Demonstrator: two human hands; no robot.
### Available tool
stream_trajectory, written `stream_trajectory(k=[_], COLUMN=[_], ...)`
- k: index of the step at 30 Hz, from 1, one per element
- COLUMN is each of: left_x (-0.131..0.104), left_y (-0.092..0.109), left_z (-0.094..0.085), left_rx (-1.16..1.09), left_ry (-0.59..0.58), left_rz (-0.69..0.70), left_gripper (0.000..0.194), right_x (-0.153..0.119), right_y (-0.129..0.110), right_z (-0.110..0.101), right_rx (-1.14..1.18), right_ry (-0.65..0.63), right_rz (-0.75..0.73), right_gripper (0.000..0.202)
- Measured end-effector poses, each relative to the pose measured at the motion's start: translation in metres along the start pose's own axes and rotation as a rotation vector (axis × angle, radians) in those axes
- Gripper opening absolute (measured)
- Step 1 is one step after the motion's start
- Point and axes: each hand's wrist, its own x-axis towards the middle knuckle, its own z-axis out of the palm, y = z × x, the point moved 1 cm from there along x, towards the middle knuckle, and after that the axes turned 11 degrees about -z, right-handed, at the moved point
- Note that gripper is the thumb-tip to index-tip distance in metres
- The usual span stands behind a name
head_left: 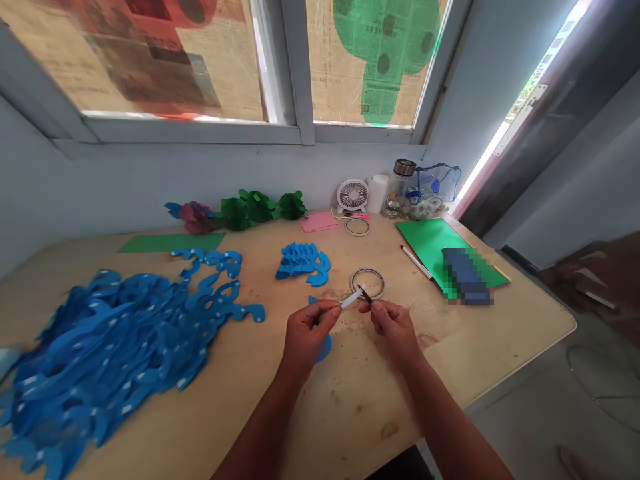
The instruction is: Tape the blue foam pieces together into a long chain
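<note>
My left hand [311, 330] is closed in a pinch on a short white strip [351, 299], which looks like tape. My right hand [394, 327] is closed on a small, thin dark tool [366, 294], and its tip meets the strip's far end. Whether the tool is a blade or tweezers I cannot tell. Just beyond both hands a tape roll [383, 285] lies flat on the table. A blue cut-out piece [324, 348] lies partly hidden beneath my left hand. Farther back is a small group of blue cut-outs [299, 261], several standing in a row.
A large heap of blue cut-outs with white patches [135, 340] covers the table's left side. At right lie a green sheet [425, 233], a white pen [417, 263] and a blurred dark object [467, 277]. A fan [353, 195] and a glass bottle [399, 190] stand along the wall.
</note>
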Motion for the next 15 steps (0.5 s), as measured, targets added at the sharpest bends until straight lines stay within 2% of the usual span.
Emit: stream_trajectory(k=[5, 15], left_x=[-0.0005, -0.0001], left_y=[0.0017, -0.0002], left_z=[-0.0004, -0.0018], left_rx=[0.025, 0.028], left_ry=[-0.006, -0.003], left_rz=[0.021, 0.038], left_gripper=[0.022, 0.022], right_x=[-0.0004, -0.0007], right_y=[0.0046, 0.0040], right_z=[0.0010, 0.0013], right_rx=[-0.060, -0.116], right_ry=[0.072, 0.108], right_rz=[0.003, -0.049], right_gripper=[0.044, 0.042])
